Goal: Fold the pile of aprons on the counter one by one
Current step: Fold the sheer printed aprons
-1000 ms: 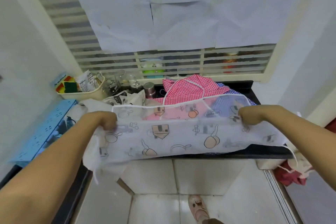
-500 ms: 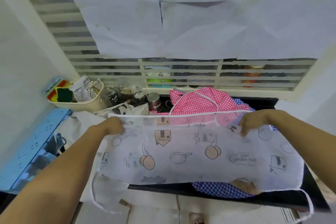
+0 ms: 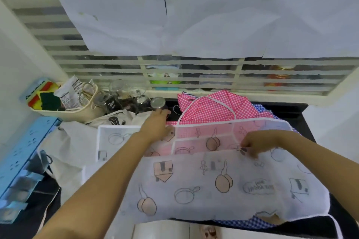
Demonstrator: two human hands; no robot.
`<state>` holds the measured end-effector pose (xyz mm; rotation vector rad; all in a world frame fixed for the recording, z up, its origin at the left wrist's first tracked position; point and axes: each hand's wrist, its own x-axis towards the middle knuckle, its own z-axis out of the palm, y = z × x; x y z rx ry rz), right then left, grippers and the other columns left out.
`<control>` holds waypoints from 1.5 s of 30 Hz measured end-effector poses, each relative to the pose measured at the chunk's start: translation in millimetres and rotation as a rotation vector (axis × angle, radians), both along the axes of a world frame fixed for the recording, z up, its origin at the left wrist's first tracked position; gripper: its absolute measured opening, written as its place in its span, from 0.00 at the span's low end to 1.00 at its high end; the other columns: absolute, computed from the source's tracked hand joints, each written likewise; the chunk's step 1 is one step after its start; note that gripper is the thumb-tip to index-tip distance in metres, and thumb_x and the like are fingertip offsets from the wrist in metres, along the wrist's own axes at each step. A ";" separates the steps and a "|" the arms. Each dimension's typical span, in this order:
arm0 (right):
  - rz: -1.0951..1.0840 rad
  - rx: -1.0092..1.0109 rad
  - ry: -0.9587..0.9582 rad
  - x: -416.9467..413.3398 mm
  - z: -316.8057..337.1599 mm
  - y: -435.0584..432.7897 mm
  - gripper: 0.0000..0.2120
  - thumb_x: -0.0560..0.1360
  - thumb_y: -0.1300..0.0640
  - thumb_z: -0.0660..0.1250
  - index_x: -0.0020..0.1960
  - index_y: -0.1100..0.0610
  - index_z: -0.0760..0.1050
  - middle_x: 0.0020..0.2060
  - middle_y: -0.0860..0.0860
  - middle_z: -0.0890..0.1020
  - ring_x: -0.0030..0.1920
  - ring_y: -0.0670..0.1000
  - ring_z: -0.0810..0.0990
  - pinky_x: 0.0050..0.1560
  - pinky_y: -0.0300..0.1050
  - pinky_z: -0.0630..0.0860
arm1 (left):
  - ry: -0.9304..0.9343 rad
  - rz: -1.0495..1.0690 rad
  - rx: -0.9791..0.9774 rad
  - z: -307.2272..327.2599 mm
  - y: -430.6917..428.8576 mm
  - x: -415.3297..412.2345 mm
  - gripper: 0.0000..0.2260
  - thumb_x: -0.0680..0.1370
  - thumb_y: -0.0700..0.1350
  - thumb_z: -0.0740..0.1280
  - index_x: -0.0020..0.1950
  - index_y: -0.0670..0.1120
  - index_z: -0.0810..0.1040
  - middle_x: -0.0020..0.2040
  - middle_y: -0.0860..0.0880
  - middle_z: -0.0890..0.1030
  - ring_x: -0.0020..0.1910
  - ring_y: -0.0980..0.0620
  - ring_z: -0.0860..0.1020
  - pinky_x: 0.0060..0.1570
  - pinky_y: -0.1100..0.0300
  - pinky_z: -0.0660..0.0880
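Item: sheer white apron printed with pans [image 3: 223, 184], spread on black table [image 3: 287, 110] over pink gingham apron [image 3: 213, 106]. Your left hand [image 3: 155, 128]: fingers flat, pressing the far edge. Right hand [image 3: 258, 142]: fingers pinching the fold; draw it square.

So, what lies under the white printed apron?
Through the white printed apron a pink checked apron shows farther back; blue checked cloth peeks out at the near edge. The rest underneath is covered.

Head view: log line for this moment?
step: folding printed apron | left hand: flat on its far edge | right hand: pinches folded edge | under: pink checked apron
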<state>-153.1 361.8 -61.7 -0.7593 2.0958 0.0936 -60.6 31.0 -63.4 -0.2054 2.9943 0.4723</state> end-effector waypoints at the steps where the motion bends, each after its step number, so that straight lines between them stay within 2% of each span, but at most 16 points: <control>1: 0.014 0.011 0.011 6.8 -0.9 2.0 0.07 0.72 0.62 0.63 0.47 0.57 0.78 0.40 0.47 0.78 0.42 0.49 0.74 0.47 0.41 0.71 | -0.021 -0.054 0.055 -4.3 16.1 -7.2 0.28 0.76 0.48 0.69 0.74 0.45 0.64 0.69 0.42 0.69 0.67 0.43 0.68 0.66 0.53 0.64; 5: 0.016 -0.001 0.097 39.3 -0.5 9.3 0.08 0.75 0.60 0.61 0.38 0.51 0.72 0.38 0.47 0.75 0.39 0.48 0.73 0.41 0.40 0.69 | -0.198 -0.119 0.093 -30.9 50.3 -23.0 0.29 0.76 0.56 0.67 0.73 0.47 0.63 0.70 0.44 0.71 0.69 0.44 0.68 0.72 0.47 0.57; 8: -0.050 -0.053 0.135 66.6 -2.1 21.2 0.07 0.78 0.56 0.59 0.43 0.53 0.75 0.43 0.51 0.79 0.44 0.52 0.77 0.47 0.46 0.73 | -0.225 -0.162 0.114 -44.7 66.2 -11.9 0.28 0.77 0.56 0.66 0.73 0.48 0.65 0.72 0.46 0.68 0.71 0.44 0.66 0.74 0.47 0.52; 10: -0.080 -0.089 0.149 85.4 -0.4 28.4 0.09 0.79 0.54 0.59 0.43 0.52 0.75 0.45 0.52 0.80 0.45 0.53 0.78 0.48 0.48 0.74 | -0.137 -0.201 0.172 -44.9 77.9 0.3 0.28 0.76 0.54 0.68 0.73 0.49 0.65 0.73 0.46 0.67 0.72 0.44 0.64 0.72 0.51 0.54; 13: -0.108 -0.129 0.168 115.3 4.1 37.7 0.13 0.78 0.55 0.60 0.35 0.50 0.68 0.36 0.49 0.75 0.38 0.50 0.74 0.39 0.42 0.68 | -0.103 -0.275 0.179 -42.8 94.4 19.5 0.30 0.76 0.51 0.69 0.75 0.47 0.62 0.74 0.45 0.66 0.71 0.44 0.65 0.70 0.53 0.59; 18: -0.167 -0.140 0.187 157.8 0.7 51.0 0.10 0.78 0.57 0.60 0.39 0.57 0.70 0.34 0.50 0.72 0.34 0.49 0.69 0.36 0.41 0.66 | -0.216 -0.335 0.112 -49.0 112.8 46.8 0.36 0.78 0.53 0.67 0.79 0.48 0.51 0.79 0.48 0.53 0.77 0.48 0.53 0.75 0.45 0.48; 20: -0.197 -0.155 0.170 172.1 -0.1 55.8 0.10 0.78 0.57 0.60 0.38 0.57 0.70 0.35 0.52 0.74 0.35 0.51 0.71 0.37 0.43 0.68 | -0.239 -0.297 0.121 -52.0 119.3 54.1 0.42 0.75 0.54 0.71 0.79 0.48 0.48 0.79 0.47 0.49 0.78 0.47 0.50 0.75 0.45 0.47; 22: -0.227 -0.189 0.171 180.6 -4.0 59.1 0.10 0.77 0.55 0.61 0.43 0.60 0.74 0.40 0.54 0.78 0.38 0.54 0.74 0.42 0.46 0.73 | -0.258 -0.264 0.072 -53.5 124.8 58.4 0.47 0.71 0.55 0.73 0.79 0.50 0.46 0.79 0.46 0.45 0.78 0.45 0.45 0.74 0.43 0.44; 25: -0.300 -0.262 0.158 191.4 -5.9 68.0 0.05 0.73 0.57 0.64 0.39 0.55 0.72 0.36 0.50 0.75 0.35 0.50 0.71 0.39 0.43 0.70 | -0.346 -0.309 0.097 -57.9 133.7 65.0 0.47 0.69 0.56 0.75 0.79 0.50 0.50 0.79 0.46 0.53 0.77 0.43 0.53 0.74 0.40 0.51; 27: -0.305 -0.289 0.132 197.3 -4.9 74.0 0.11 0.71 0.58 0.67 0.33 0.50 0.67 0.33 0.47 0.73 0.34 0.48 0.70 0.38 0.42 0.69 | -0.384 -0.353 0.102 -66.2 139.7 75.4 0.47 0.67 0.56 0.77 0.78 0.49 0.53 0.77 0.46 0.59 0.75 0.43 0.58 0.73 0.43 0.57; 30: -0.280 -0.279 0.130 204.1 -4.5 80.4 0.14 0.70 0.59 0.71 0.33 0.48 0.67 0.36 0.47 0.75 0.37 0.48 0.72 0.42 0.43 0.71 | -0.428 -0.412 0.065 -75.3 145.9 91.4 0.44 0.68 0.55 0.77 0.77 0.48 0.58 0.76 0.47 0.62 0.74 0.46 0.61 0.73 0.49 0.58; 32: -0.248 -0.260 0.136 212.4 -7.7 83.2 0.14 0.70 0.60 0.72 0.36 0.47 0.69 0.42 0.47 0.77 0.43 0.49 0.75 0.47 0.43 0.72 | -0.439 -0.444 0.050 -76.7 150.6 101.8 0.41 0.69 0.53 0.77 0.76 0.47 0.61 0.74 0.47 0.65 0.72 0.46 0.63 0.72 0.52 0.59; 34: -0.213 -0.246 0.147 222.8 -8.1 83.7 0.11 0.70 0.60 0.73 0.42 0.48 0.72 0.45 0.45 0.75 0.47 0.49 0.74 0.47 0.38 0.70 | -0.404 -0.454 0.029 -76.4 155.2 109.2 0.37 0.69 0.49 0.77 0.74 0.47 0.65 0.72 0.47 0.68 0.70 0.46 0.66 0.70 0.52 0.62; 37: -0.141 -0.207 0.173 237.5 -13.4 84.7 0.13 0.70 0.61 0.73 0.54 0.53 0.79 0.46 0.43 0.70 0.51 0.48 0.72 0.46 0.35 0.64 | -0.293 -0.409 0.073 -79.9 164.7 122.3 0.30 0.70 0.35 0.72 0.71 0.45 0.68 0.68 0.45 0.72 0.66 0.45 0.71 0.66 0.56 0.67; 41: -0.103 -0.194 0.200 254.5 -22.2 86.5 0.14 0.70 0.59 0.73 0.55 0.54 0.80 0.44 0.46 0.71 0.47 0.47 0.69 0.43 0.38 0.63 | -0.281 -0.393 0.227 -84.8 180.1 147.0 0.27 0.73 0.28 0.63 0.71 0.42 0.68 0.70 0.43 0.71 0.68 0.46 0.69 0.66 0.59 0.63; 45: -0.155 -0.252 0.226 263.9 -28.2 88.8 0.10 0.67 0.50 0.75 0.43 0.56 0.82 0.39 0.53 0.79 0.37 0.48 0.71 0.35 0.40 0.65 | -0.359 -0.430 0.246 -95.3 182.8 154.0 0.27 0.72 0.29 0.66 0.70 0.47 0.72 0.72 0.43 0.69 0.73 0.45 0.64 0.72 0.52 0.57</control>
